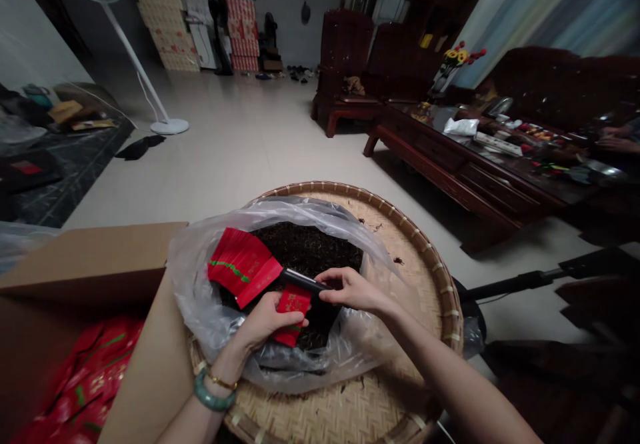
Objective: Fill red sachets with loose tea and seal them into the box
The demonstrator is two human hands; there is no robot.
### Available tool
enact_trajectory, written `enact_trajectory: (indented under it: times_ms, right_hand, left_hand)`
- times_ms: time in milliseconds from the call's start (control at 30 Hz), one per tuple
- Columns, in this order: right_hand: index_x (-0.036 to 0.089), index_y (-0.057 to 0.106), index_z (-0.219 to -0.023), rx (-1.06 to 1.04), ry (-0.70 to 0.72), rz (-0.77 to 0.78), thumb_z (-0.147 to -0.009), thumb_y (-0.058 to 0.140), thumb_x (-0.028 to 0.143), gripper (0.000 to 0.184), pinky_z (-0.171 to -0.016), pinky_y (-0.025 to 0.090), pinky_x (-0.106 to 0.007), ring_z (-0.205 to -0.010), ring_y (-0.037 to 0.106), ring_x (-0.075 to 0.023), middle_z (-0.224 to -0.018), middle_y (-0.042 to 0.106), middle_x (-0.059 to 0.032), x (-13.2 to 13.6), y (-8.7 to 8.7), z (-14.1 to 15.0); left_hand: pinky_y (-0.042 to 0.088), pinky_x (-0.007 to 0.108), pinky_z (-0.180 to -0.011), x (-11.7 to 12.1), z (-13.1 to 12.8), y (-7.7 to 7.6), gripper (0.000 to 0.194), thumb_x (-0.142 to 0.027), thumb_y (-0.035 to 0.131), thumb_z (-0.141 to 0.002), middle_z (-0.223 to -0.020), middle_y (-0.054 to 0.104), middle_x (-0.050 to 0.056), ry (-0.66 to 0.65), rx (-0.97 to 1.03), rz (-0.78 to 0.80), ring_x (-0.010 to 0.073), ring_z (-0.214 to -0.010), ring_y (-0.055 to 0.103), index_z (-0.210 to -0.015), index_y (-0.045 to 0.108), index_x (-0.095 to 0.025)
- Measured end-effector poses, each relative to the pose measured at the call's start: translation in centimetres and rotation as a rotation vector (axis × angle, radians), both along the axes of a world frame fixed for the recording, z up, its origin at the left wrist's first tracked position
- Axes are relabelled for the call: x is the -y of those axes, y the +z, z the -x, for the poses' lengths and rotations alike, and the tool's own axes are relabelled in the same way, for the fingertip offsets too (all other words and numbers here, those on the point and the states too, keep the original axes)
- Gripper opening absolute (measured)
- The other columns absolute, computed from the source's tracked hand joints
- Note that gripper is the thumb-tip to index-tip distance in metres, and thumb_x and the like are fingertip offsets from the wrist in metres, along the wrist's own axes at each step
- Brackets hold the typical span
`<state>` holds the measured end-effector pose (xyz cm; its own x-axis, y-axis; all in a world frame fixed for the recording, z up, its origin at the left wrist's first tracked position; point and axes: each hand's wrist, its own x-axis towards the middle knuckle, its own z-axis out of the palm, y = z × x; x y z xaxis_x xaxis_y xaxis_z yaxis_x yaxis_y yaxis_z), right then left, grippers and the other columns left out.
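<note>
The left hand (265,321) is closed on a red packet (293,304), the thumb laid across its front and the fingers behind it. The right hand (347,289) pinches the near end of a slim black tool (304,281) between thumb and fingers, the other fingers curled in; the tool slants away to the left across the top of the held packet, and its far end meets a fanned stack of red packets (245,264). That stack, banded with green, lies just beyond the left hand, over dark dried leaves (320,244) in an open clear plastic bag (195,277). The bag's crumpled rim surrounds both hands, and beneath it is a round woven tray (320,417) with a few leaf scraps scattered on its weave. On the left wrist sit a green bangle (214,394) and a thin gold-coloured bracelet (221,382). To the left of the hands stands an open cardboard box (90,251) with more red-and-green packets (90,364) inside, blurred. Beyond the hands a pale tiled floor (250,137) runs back to a white standing fan (170,126) at far left and stacked cartons (243,34). Ahead and to the right are dark wooden seats (345,51) and a low, cluttered table (435,154), with flowers (457,59) beside it.
</note>
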<state>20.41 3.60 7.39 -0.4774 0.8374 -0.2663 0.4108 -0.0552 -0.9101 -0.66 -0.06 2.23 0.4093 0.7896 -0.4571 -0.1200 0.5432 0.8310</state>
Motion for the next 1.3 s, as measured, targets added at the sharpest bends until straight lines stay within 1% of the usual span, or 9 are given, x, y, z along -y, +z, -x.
enact_trajectory:
  times_ms: [67, 133, 400, 533, 600, 833, 967, 1167, 1300]
  right_hand:
    - [0.012, 0.066, -0.099, -0.064, -0.038, 0.134, -0.07, 0.066, 0.034, 0.036, -0.055, 0.038, -0.021, -0.059, 0.049, -0.0099, -0.072, 0.061, -0.0002, -0.2, 0.0, -0.5]
    - [0.012, 0.066, -0.099, -0.075, -0.077, 0.144, -0.07, 0.066, 0.034, 0.036, -0.054, 0.038, -0.021, -0.059, 0.048, -0.0094, -0.072, 0.061, -0.0001, -0.2, 0.0, -0.8]
    - [0.017, 0.069, -0.094, 0.131, 0.01, -0.223, -0.071, 0.065, 0.021, 0.024, -0.065, 0.041, -0.024, -0.075, 0.056, -0.0145, -0.085, 0.065, -0.0027, 0.5, -0.5, -0.2]
    - [0.017, 0.07, -0.094, 0.167, 0.052, -0.256, -0.072, 0.065, 0.02, 0.023, -0.068, 0.042, -0.024, -0.078, 0.058, -0.0155, -0.084, 0.066, -0.0028, 0.5, -0.4, -0.1]
    - [0.017, 0.07, -0.095, 0.164, 0.066, -0.249, -0.072, 0.065, 0.019, 0.024, -0.069, 0.042, -0.024, -0.078, 0.058, -0.0157, -0.085, 0.066, -0.0031, 0.5, -0.4, -0.2]
    - [0.016, 0.069, -0.094, 0.184, 0.074, -0.195, -0.072, 0.065, 0.021, 0.023, -0.065, 0.042, -0.023, -0.076, 0.06, -0.0157, -0.085, 0.067, -0.0031, 0.3, -1.2, 0.4]
    - [0.017, 0.069, -0.1, 0.213, 0.102, -0.236, -0.077, 0.064, 0.032, 0.029, -0.072, 0.044, -0.026, -0.084, 0.062, -0.0187, -0.094, 0.069, -0.0058, 0.2, -1.6, 1.1]
    - [0.015, 0.069, -0.1, 0.263, 0.143, -0.306, -0.081, 0.062, 0.031, 0.026, -0.072, 0.043, -0.025, -0.083, 0.062, -0.0186, -0.09, 0.069, -0.007, 0.3, -1.2, 1.6]
    - [0.015, 0.07, -0.097, 0.229, 0.107, -0.296, -0.079, 0.064, 0.03, 0.025, -0.072, 0.043, -0.025, -0.083, 0.061, -0.0184, -0.089, 0.068, -0.0064, 0.3, -1.4, 1.4]
  left_hand:
    - [0.053, 0.027, -0.064, 0.0, 0.0, 0.0, 0.046, -0.031, 0.083, -0.055, -0.086, 0.072, 0.012, 0.008, -0.005, 0.007, 0.0197, -0.069, 0.069, -0.09, 0.065, -0.007]
    - [0.053, 0.027, -0.065, -0.1, -0.1, -0.1, 0.046, -0.03, 0.083, -0.055, -0.089, 0.072, 0.012, 0.02, -0.001, 0.013, 0.0195, -0.069, 0.069, -0.09, 0.064, -0.008]
    - [0.053, 0.032, -0.071, -0.1, -0.1, -0.3, 0.048, -0.03, 0.082, -0.055, -0.087, 0.072, 0.011, 0.02, 0.013, -0.011, 0.0214, -0.072, 0.069, -0.094, 0.062, -0.009]
    - [0.05, 0.032, -0.084, -0.4, -0.1, -0.1, 0.062, -0.035, 0.081, -0.057, -0.103, 0.07, 0.011, 0.181, 0.16, -0.062, 0.022, -0.091, 0.066, -0.111, 0.058, -0.014]
    - [0.05, 0.032, -0.085, -0.6, -0.2, 0.0, 0.061, -0.04, 0.078, -0.062, -0.108, 0.068, 0.01, 0.256, 0.202, -0.037, 0.0219, -0.095, 0.065, -0.114, 0.057, -0.015]
    - [0.053, 0.028, -0.068, -0.9, -0.3, -0.2, 0.054, -0.041, 0.078, -0.06, -0.089, 0.073, 0.007, 0.321, 0.181, 0.035, 0.0204, -0.076, 0.069, -0.103, 0.064, -0.013]
    - [0.052, 0.024, -0.062, -0.8, -0.3, -0.3, 0.055, -0.042, 0.079, -0.058, -0.083, 0.073, 0.005, 0.341, 0.181, 0.033, 0.017, -0.068, 0.068, -0.102, 0.065, -0.012]
    - [0.051, 0.023, -0.058, -0.8, -0.1, -0.2, 0.06, -0.044, 0.078, -0.059, -0.07, 0.071, 0.003, 0.328, 0.14, 0.026, 0.0151, -0.059, 0.065, -0.106, 0.063, -0.011]
    - [0.051, 0.024, -0.061, -0.8, -0.1, -0.3, 0.061, -0.044, 0.076, -0.061, -0.078, 0.072, 0.004, 0.307, 0.135, 0.019, 0.0164, -0.065, 0.067, -0.111, 0.061, -0.013]
